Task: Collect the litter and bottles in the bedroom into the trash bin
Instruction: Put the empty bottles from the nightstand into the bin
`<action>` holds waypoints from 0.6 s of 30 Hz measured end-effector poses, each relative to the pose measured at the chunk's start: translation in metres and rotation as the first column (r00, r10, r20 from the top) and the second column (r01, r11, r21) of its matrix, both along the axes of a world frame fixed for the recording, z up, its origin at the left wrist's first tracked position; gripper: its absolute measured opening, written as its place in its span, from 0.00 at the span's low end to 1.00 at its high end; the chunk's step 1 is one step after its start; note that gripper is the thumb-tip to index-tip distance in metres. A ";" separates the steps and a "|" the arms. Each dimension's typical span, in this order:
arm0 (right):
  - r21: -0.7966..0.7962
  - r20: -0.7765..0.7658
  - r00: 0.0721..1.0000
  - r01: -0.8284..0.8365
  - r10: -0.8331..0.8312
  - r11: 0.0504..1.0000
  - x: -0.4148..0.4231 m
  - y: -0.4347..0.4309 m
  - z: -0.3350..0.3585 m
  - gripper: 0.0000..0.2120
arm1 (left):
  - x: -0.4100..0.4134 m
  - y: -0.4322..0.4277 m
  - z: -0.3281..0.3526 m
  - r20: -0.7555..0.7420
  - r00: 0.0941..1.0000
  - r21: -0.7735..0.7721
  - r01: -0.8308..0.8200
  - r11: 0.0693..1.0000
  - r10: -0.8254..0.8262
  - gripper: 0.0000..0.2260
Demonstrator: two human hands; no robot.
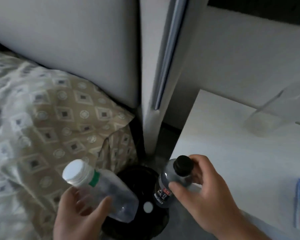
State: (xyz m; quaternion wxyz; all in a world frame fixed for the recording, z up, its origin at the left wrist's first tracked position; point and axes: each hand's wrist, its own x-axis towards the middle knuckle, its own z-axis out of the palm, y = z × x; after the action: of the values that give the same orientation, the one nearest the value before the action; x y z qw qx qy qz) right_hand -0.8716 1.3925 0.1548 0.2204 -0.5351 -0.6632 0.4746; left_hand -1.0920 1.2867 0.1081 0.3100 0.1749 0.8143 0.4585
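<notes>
Your hands hold one bottle each. Left hand (80,210) is curled round the tilted white-capped bottle (104,189). Right hand (206,196) grips the black-capped bottle (170,181) near its neck. Both hang over the black trash bin (142,172), not yet in; a white disc (148,207) lies inside. Judged: drop pending. Bin is wedged between bed (42,118) and worktop (223,144), so access is tight. A blurred clear container (261,122) stands on the worktop.

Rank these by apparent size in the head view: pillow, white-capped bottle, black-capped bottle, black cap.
1. pillow
2. white-capped bottle
3. black-capped bottle, though the white-capped one looks nearer the camera, so their order is unsure
4. black cap
</notes>
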 end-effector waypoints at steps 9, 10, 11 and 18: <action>-0.158 0.219 0.969 -0.076 0.110 0.984 -0.070 -0.028 -0.119 0.19 | -0.009 -0.014 -0.099 -0.031 0.998 -0.232 0.040 0.972 -0.048 0.29; -0.157 0.243 0.965 -0.063 0.100 0.986 -0.073 -0.027 -0.131 0.19 | -0.011 -0.013 -0.109 -0.007 0.999 -0.256 0.039 0.966 -0.042 0.30; -0.150 0.260 0.961 -0.058 0.096 0.987 -0.076 -0.026 -0.142 0.19 | -0.013 -0.014 -0.122 0.021 0.999 -0.274 0.043 0.961 -0.039 0.31; -0.184 0.320 0.936 -0.094 0.150 0.978 -0.098 -0.012 -0.211 0.18 | -0.024 -0.018 -0.200 -0.027 0.985 -0.422 0.144 0.895 -0.171 0.27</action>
State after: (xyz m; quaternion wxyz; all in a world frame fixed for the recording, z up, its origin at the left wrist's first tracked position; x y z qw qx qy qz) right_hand -0.9694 1.3805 -0.0567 0.0303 -0.5814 -0.6810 0.4441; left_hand -1.1160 1.2686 -0.0920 0.3502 0.1845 0.8862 0.2409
